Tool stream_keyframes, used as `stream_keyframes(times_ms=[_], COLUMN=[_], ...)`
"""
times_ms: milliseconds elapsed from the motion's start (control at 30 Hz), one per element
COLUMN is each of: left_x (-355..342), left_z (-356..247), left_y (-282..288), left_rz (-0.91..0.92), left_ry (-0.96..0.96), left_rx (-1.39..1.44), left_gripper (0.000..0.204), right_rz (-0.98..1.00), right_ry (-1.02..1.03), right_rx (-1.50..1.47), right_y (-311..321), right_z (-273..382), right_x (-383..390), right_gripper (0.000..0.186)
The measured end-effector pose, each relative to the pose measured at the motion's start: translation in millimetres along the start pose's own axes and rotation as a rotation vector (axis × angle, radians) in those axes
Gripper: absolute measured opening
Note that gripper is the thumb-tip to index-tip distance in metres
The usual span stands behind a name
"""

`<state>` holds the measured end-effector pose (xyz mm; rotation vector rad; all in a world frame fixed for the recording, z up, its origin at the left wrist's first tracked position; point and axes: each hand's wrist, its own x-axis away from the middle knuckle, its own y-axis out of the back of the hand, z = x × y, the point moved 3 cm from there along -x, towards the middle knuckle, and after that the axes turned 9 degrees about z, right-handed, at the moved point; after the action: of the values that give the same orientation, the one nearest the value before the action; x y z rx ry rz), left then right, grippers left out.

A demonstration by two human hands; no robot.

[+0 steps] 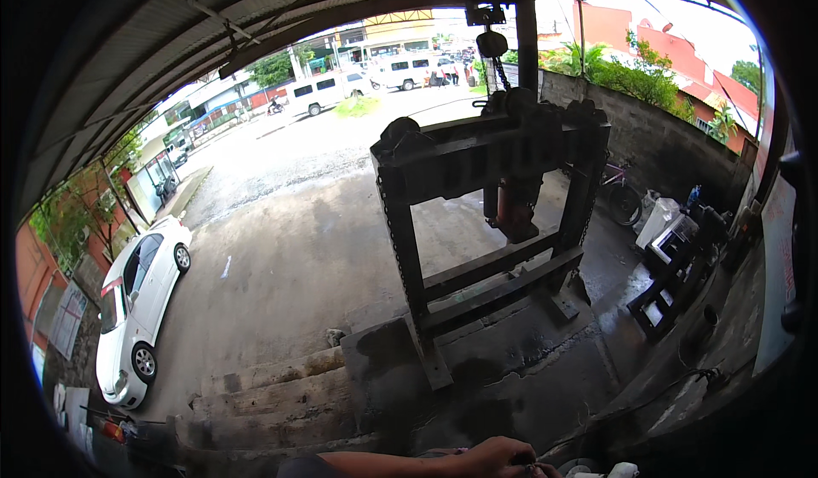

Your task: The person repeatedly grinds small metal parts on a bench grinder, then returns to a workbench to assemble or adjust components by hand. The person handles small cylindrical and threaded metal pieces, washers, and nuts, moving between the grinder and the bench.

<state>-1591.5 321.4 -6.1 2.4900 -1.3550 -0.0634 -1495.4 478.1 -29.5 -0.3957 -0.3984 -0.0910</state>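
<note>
My left forearm enters along the lower edge, and my left hand (498, 454) lies at the bottom, right of the middle. Its fingers are curled closed around something small and dark that I cannot make out. A bit of skin beside the fingertips may belong to my right hand, but the picture's edge cuts it off. Close by on the right are pale, rounded things (622, 470), mostly cut off too. Ahead, beyond my hand, stands a big dark steel press frame (503, 158) with a reddish-brown cylinder (515, 210) hanging in its middle.
A chain hoist (492, 45) hangs above the frame. Concrete steps (273, 406) lie to the front left, with a white car (145, 299) beyond. On the right are a bicycle (624, 201), a white boxy appliance (673, 238) and dark metal racks (682, 286) along a block wall (665, 141).
</note>
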Motion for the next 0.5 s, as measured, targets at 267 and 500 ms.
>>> stream_keyframes(times_ms=[267,500], left_x=[-292.6,-561.2], left_z=[-1.0,99.0], left_y=[91.5,207.3], left_rz=[0.076,-0.046], left_ry=[-0.345,-0.052], left_rx=[-0.266,-0.164], left_gripper=[0.027,0.029], right_rz=[-0.286,-0.456], right_ry=[0.191,0.211], right_rx=[-0.081,-0.108], right_y=[87.9,247.3], right_z=[134.5,231.5], right_x=[-170.3,-390.6], right_gripper=[0.029,0.020])
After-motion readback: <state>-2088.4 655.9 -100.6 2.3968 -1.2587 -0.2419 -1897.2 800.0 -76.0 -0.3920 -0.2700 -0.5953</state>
